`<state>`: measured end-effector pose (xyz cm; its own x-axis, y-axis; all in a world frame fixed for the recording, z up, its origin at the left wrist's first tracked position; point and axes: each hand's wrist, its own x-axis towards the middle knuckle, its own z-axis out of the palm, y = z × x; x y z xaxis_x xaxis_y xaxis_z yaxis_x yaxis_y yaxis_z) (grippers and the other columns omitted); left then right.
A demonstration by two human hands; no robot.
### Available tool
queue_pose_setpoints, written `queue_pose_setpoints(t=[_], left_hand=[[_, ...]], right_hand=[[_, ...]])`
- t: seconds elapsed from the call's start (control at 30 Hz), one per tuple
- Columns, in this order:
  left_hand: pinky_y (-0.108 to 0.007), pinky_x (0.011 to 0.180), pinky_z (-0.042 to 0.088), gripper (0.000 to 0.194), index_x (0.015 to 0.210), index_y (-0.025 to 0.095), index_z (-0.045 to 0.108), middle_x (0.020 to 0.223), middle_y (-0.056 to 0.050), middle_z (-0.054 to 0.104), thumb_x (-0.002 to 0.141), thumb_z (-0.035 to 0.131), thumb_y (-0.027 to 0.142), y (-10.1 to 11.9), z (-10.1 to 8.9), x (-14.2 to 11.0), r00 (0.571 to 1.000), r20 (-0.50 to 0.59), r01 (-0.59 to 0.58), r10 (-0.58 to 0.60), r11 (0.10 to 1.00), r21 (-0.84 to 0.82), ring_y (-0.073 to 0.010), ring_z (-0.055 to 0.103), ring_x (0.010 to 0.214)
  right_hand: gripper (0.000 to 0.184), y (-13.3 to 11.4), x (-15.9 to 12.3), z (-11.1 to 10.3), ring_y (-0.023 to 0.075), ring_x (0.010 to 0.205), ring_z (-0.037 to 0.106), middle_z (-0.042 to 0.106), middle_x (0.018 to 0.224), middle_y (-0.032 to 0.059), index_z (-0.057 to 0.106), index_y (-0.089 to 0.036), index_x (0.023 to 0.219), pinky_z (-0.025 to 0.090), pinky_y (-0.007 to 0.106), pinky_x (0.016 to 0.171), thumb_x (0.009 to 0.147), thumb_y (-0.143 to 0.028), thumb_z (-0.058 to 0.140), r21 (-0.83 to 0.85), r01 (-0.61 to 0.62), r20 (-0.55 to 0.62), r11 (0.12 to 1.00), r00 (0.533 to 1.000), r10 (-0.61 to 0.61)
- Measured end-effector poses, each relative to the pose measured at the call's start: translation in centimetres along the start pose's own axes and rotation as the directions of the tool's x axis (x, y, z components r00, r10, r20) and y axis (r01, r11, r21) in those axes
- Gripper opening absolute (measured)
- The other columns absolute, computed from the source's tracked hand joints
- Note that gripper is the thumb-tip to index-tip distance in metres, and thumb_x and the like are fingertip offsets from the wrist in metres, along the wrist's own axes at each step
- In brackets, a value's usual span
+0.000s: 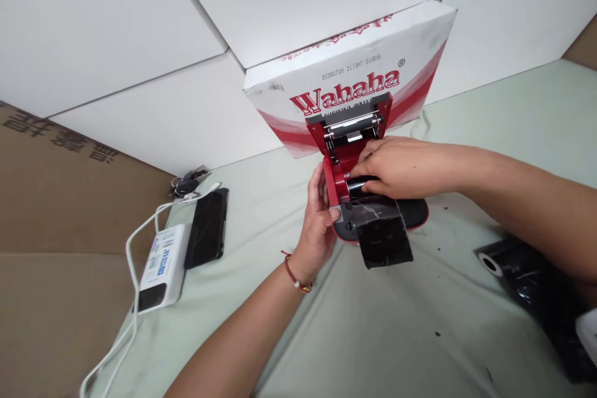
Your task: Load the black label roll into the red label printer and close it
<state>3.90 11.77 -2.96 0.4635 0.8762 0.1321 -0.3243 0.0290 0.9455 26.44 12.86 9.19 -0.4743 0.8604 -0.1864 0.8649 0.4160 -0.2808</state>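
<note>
A red machine [330, 183] stands on the pale cloth with its lid [352, 127] raised, showing a shiny metal roller on the lid's inside. My left hand [318, 221] grips the left side of its body, thumb on the front corner. Inside the compartment, the fingers of my right hand [387, 165] close around a dark film roll [357, 186] with a shiny end. Part of this roll is hidden under the hand. A strip of black plastic film [385, 239] lies over the machine's front edge and hangs down.
Behind the machine leans a Wahaha carton [345, 68] against white boxes [298, 0]. On the left lie a black phone [208, 224], a white power bank [165, 264], a white cable [135, 273] and keys [189, 183]. A larger black film roll [527, 286] lies at right.
</note>
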Motion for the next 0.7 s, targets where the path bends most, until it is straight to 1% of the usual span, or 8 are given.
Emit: queue_pose_setpoints(t=[0.1, 0.17, 0.3, 0.4, 0.47, 0.57, 0.63, 0.7], left_hand=[[-0.055, 0.141, 0.049, 0.09, 0.172, 0.043, 0.049, 0.189, -0.005, 0.049, 0.092, 0.086, 0.06, -0.1, -0.1, 0.0, 1.0, 0.002, -0.004, 0.004, 1.0, -0.009, -0.0378, 0.043, 0.18], [-0.054, 0.141, 0.049, 0.089, 0.172, 0.042, 0.049, 0.189, -0.005, 0.049, 0.092, 0.085, 0.06, -0.1, -0.1, 0.0, 1.0, -0.002, -0.005, 0.005, 1.0, -0.005, -0.0379, 0.043, 0.179], [-0.055, 0.142, 0.048, 0.089, 0.172, 0.043, 0.05, 0.194, -0.004, 0.041, 0.092, 0.086, 0.061, 0.0, -0.4, -0.1, 1.0, -0.015, 0.001, -0.001, 1.0, 0.023, -0.0381, 0.042, 0.18], [-0.056, 0.144, 0.046, 0.088, 0.171, 0.044, 0.05, 0.193, -0.004, 0.042, 0.093, 0.086, 0.062, -0.1, -0.6, 0.0, 1.0, -0.007, 0.003, -0.003, 1.0, 0.026, -0.038, 0.042, 0.18], [-0.057, 0.143, 0.048, 0.085, 0.169, 0.045, 0.052, 0.192, -0.004, 0.044, 0.093, 0.086, 0.062, 0.0, -0.5, 0.0, 1.0, -0.004, -0.013, 0.013, 1.0, 0.022, -0.0382, 0.044, 0.179], [-0.057, 0.143, 0.048, 0.082, 0.167, 0.043, 0.056, 0.192, -0.004, 0.045, 0.093, 0.087, 0.061, 0.1, -0.2, -0.1, 0.999, -0.031, -0.013, 0.013, 1.0, -0.004, -0.0397, 0.043, 0.179], [-0.057, 0.142, 0.048, 0.084, 0.168, 0.042, 0.057, 0.191, -0.005, 0.046, 0.091, 0.088, 0.059, 0.2, 0.0, -0.1, 0.999, -0.047, 0.004, -0.005, 1.0, -0.029, -0.0408, 0.042, 0.179], [-0.056, 0.141, 0.049, 0.084, 0.167, 0.042, 0.058, 0.189, -0.005, 0.048, 0.09, 0.089, 0.058, 0.2, 0.0, -0.1, 0.999, -0.049, 0.008, -0.01, 0.999, -0.044, -0.0408, 0.043, 0.179]], right_hand=[[0.035, -0.8, 0.2, -0.7, 0.028, 0.12, 0.074, 0.083, 0.126, 0.0107, 0.088, -0.024, 0.133, 0.049, 0.035, 0.093, 0.103, -0.023, 0.071, 0.026, -0.137, 0.101, 0.99, 0.986, 0.133], [0.032, -1.0, 0.2, -1.1, 0.0235, 0.109, 0.075, 0.085, 0.121, 0.0081, 0.088, -0.022, 0.127, 0.05, 0.033, 0.088, 0.099, -0.019, 0.075, 0.098, -0.165, 0.076, 0.981, 0.985, 0.158], [0.033, -0.9, -1.0, -2.1, 0.0163, 0.099, 0.08, 0.088, 0.116, 0.0043, 0.088, -0.02, 0.129, 0.057, 0.027, 0.085, 0.099, -0.015, 0.075, 0.33, -0.1, -0.016, 0.939, 0.994, 0.111], [0.034, -0.1, -3.0, -3.9, 0.0149, 0.095, 0.081, 0.089, 0.115, 0.0019, 0.089, -0.023, 0.131, 0.06, 0.025, 0.083, 0.099, -0.022, 0.079, 0.391, -0.004, -0.068, 0.92, 0.997, 0.034], [0.033, 1.0, -4.4, -5.3, 0.0138, 0.099, 0.081, 0.088, 0.118, -0.0003, 0.09, -0.022, 0.131, 0.06, 0.024, 0.088, 0.1, -0.031, 0.08, 0.374, 0.023, -0.102, 0.927, 0.995, 0.017], [0.043, 4.2, -6.1, -7.1, 0.0156, 0.118, 0.079, 0.085, 0.135, 0.0007, 0.089, -0.018, 0.134, 0.057, 0.027, 0.102, 0.109, -0.047, 0.07, 0.394, -0.067, -0.075, 0.917, 0.992, 0.104], [0.05, 6.8, -6.4, -7.3, 0.0184, 0.127, 0.077, 0.081, 0.146, 0.0047, 0.088, -0.014, 0.135, 0.055, 0.03, 0.107, 0.112, -0.052, 0.064, 0.41, -0.171, 0.002, 0.896, 0.982, 0.187], [0.048, 9.0, -5.9, -6.4, 0.019, 0.125, 0.077, 0.082, 0.144, 0.0084, 0.087, -0.01, 0.135, 0.053, 0.032, 0.107, 0.111, -0.046, 0.064, 0.386, -0.263, 0.072, 0.884, 0.964, 0.255]])
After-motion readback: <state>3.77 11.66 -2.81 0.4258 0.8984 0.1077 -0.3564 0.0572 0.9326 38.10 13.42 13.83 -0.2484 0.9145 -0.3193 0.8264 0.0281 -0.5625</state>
